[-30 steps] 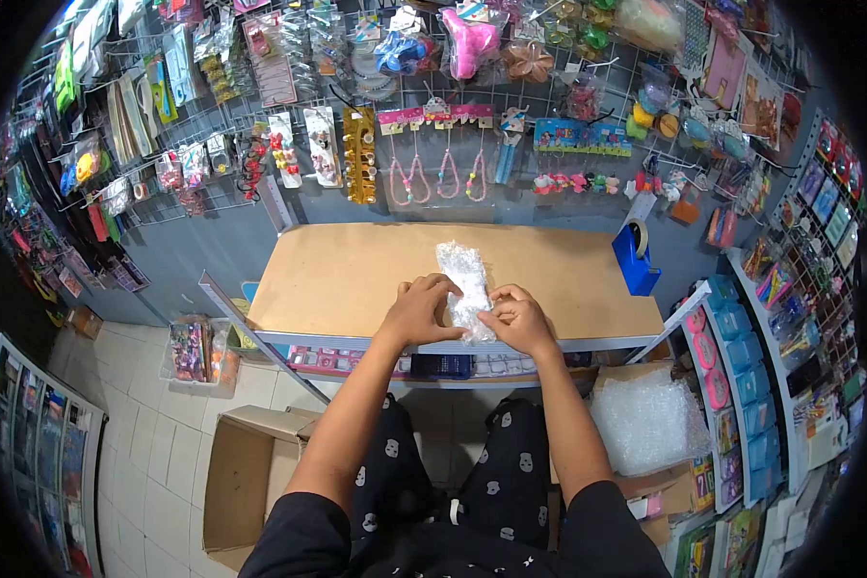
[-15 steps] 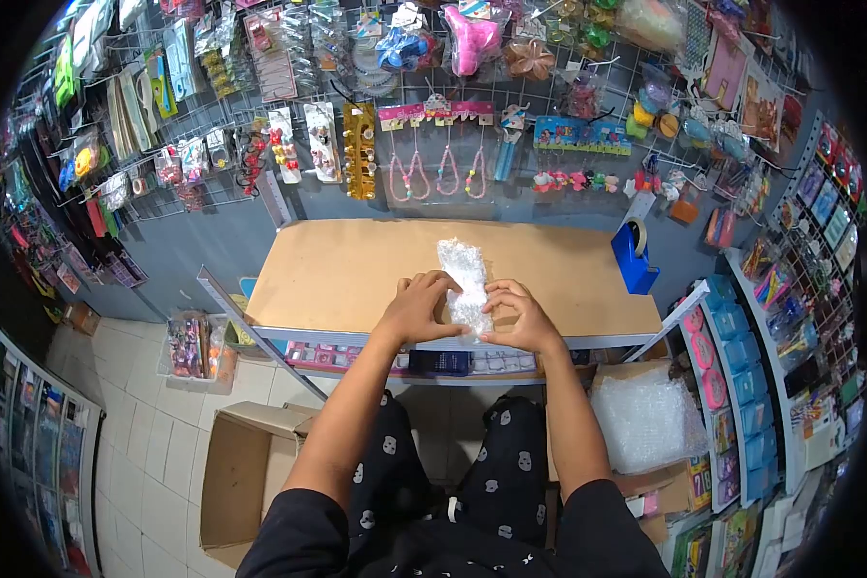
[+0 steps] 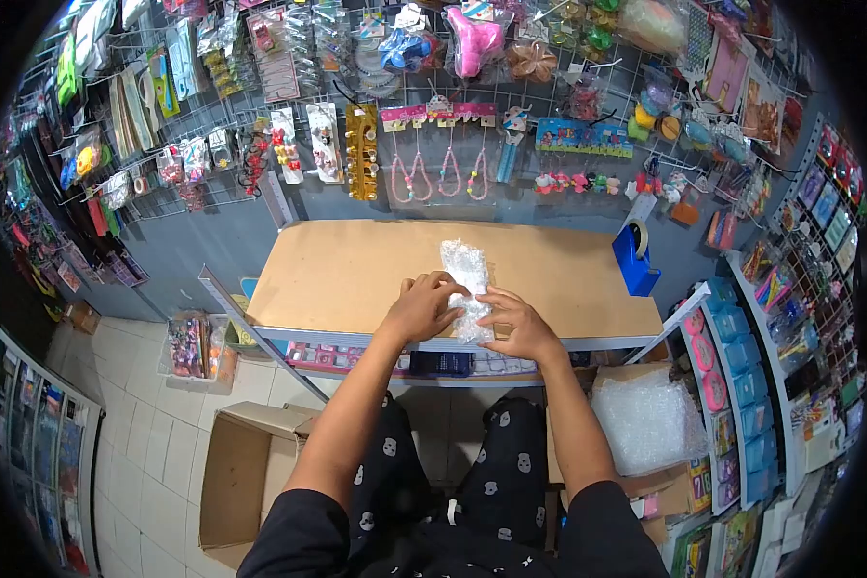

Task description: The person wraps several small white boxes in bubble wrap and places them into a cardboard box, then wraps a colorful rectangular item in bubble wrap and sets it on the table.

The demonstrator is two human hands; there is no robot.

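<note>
A small elongated package in white bubble wrap [image 3: 464, 262] lies on the tabletop near its front edge. From the left, my left hand [image 3: 424, 306] presses curled fingers onto the middle of the wrap. My right hand [image 3: 516, 326] grips its right side, fingers on top and thumb low by the near end. What is inside the wrap cannot be made out.
A blue tape dispenser [image 3: 636, 258] stands at the right end of the wooden tabletop [image 3: 356, 260]. Folded bubble wrap [image 3: 645, 422] rests at lower right. An open cardboard box [image 3: 241, 482] sits at lower left. Hanging accessories [image 3: 438, 164] cover the wall rack.
My left hand's fingers and thumb have drawn closer together over the wrap. My right hand's fingers have shifted slightly down along its side. The package has hardly moved.
</note>
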